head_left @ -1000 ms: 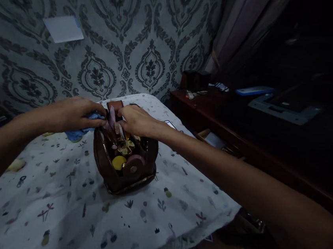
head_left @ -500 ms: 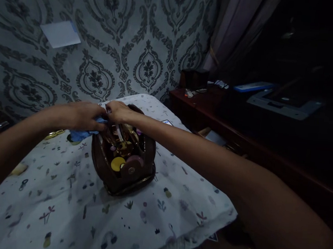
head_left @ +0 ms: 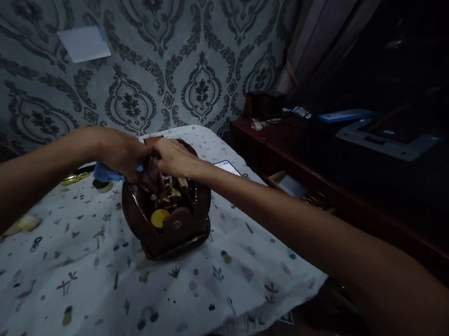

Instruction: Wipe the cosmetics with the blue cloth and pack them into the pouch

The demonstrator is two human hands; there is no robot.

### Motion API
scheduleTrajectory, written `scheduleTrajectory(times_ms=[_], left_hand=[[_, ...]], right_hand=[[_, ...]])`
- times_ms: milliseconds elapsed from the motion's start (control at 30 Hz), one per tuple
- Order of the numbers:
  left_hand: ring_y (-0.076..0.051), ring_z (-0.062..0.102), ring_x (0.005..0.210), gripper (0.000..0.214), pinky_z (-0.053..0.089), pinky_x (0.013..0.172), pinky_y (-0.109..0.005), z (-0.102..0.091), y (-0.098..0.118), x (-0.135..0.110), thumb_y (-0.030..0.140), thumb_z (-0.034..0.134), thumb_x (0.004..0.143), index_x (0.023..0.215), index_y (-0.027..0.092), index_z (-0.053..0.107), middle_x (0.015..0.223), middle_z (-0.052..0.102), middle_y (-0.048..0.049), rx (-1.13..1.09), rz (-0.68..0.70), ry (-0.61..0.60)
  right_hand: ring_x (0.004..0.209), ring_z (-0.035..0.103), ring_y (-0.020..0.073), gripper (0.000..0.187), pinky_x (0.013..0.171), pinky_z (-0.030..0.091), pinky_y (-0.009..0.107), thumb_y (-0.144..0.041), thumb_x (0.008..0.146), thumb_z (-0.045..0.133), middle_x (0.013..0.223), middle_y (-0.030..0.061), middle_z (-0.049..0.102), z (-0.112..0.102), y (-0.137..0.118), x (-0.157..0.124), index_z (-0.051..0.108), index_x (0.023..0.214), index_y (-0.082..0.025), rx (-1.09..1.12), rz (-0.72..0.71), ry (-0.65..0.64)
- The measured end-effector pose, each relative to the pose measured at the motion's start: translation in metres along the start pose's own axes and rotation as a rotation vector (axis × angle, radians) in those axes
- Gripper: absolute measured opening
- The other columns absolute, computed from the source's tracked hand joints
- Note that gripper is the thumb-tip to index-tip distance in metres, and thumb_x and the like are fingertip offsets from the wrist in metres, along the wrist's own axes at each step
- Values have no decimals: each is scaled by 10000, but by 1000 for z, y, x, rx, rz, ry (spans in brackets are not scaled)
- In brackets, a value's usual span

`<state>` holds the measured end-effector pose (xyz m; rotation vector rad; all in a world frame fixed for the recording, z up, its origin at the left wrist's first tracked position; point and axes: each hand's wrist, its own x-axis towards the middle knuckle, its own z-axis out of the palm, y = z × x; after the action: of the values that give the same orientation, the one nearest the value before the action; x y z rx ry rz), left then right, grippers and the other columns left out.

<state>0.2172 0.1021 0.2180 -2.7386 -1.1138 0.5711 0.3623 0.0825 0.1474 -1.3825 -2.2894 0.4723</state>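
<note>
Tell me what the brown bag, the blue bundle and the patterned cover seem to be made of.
Brown bag: probably leather or imitation leather, smooth with a faint sheen.
Blue bundle: likely soft matte fabric, judging by its crumpled shape.
Patterned cover: apparently matte cloth, its edge hanging in creases; fibre unclear.

Bag [head_left: 176,240] on sheet [head_left: 236,281]; phone [head_left: 225,165] behind (to the right)

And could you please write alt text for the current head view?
A person's left hand and right hand are close together over the far end of an open brown bag holding gold-coloured items and a yellow disc. Blue fabric shows below the left hand; a lit phone lies right of the bag.
</note>
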Motion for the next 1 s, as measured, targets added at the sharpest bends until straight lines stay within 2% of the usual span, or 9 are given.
scheduleTrajectory(times_ms=[100, 167, 333, 433, 500, 633, 733, 833, 1000], left_hand=[[-210, 606, 665, 249, 455, 656, -307, -4, 11, -2, 383, 699, 721, 901, 211, 695, 770, 692, -50, 95, -47, -151], [-237, 637, 717, 290, 462, 690, -324, -7, 17, -2, 426, 694, 750, 943, 209, 704, 833, 708, -72, 118, -66, -154], [-284, 681, 936, 521, 473, 789, -320, 0, 17, 1, 620, 658, 798, 1110, 205, 700, 964, 737, -89, 76, 3, -23], [-303, 682, 1000, 638, 473, 792, -315, 10, 14, 2, 684, 617, 821, 1239, 203, 636, 1022, 740, -95, 17, 52, 71], [-309, 689, 983, 677, 468, 750, -313, 19, 13, 1, 703, 597, 834, 1282, 195, 588, 1029, 739, -107, -5, 28, 140], [-322, 703, 899, 744, 441, 667, -310, 36, 12, -2, 748, 605, 809, 1270, 167, 550, 984, 737, -123, -9, -96, 251], [-338, 705, 893, 782, 448, 693, -325, 43, 12, -2, 756, 644, 776, 1281, 169, 533, 963, 735, -120, -45, -139, 316], [-350, 701, 922, 753, 455, 727, -341, 44, 12, 0, 756, 676, 749, 1224, 184, 563, 986, 731, -121, -70, -124, 360], [-331, 692, 889, 720, 428, 682, -317, 44, 7, 1, 771, 685, 723, 1177, 219, 598, 950, 727, -96, -83, -70, 344]], right_hand=[[1019, 670, 229, 304, 801, 469, 274, -96, 809, 559, 1084, 93, 741, -2, 4, -2, 668, 1088, -139, 1, -37, 8], [1002, 670, 233, 324, 778, 465, 272, -95, 800, 558, 1068, 95, 740, -2, 7, -3, 669, 1102, -133, -5, -44, 10], [1032, 654, 264, 429, 773, 464, 283, -94, 739, 604, 1112, 101, 726, 0, 10, -2, 665, 1160, -143, -43, -8, 55], [974, 657, 262, 404, 725, 456, 277, -98, 705, 633, 1086, 93, 727, 1, 11, 2, 690, 1102, -152, -9, 12, 64], [934, 656, 251, 363, 699, 447, 273, -104, 707, 631, 1060, 91, 727, 2, 12, 4, 698, 1061, -148, 1, 30, 74], [904, 648, 239, 322, 695, 440, 271, -117, 723, 629, 1034, 106, 724, 2, 9, 6, 687, 1039, -118, -32, 92, 92], [908, 644, 226, 318, 713, 439, 266, -94, 737, 612, 1031, 116, 724, 0, 5, 4, 678, 1049, -104, -41, 101, 95], [865, 637, 215, 301, 700, 429, 267, -73, 741, 599, 989, 116, 725, -1, 5, 2, 685, 1029, -92, -30, 92, 104], [745, 619, 184, 208, 672, 415, 259, -53, 723, 602, 808, 65, 706, -3, 9, 3, 718, 889, -105, 35, 72, 84]])
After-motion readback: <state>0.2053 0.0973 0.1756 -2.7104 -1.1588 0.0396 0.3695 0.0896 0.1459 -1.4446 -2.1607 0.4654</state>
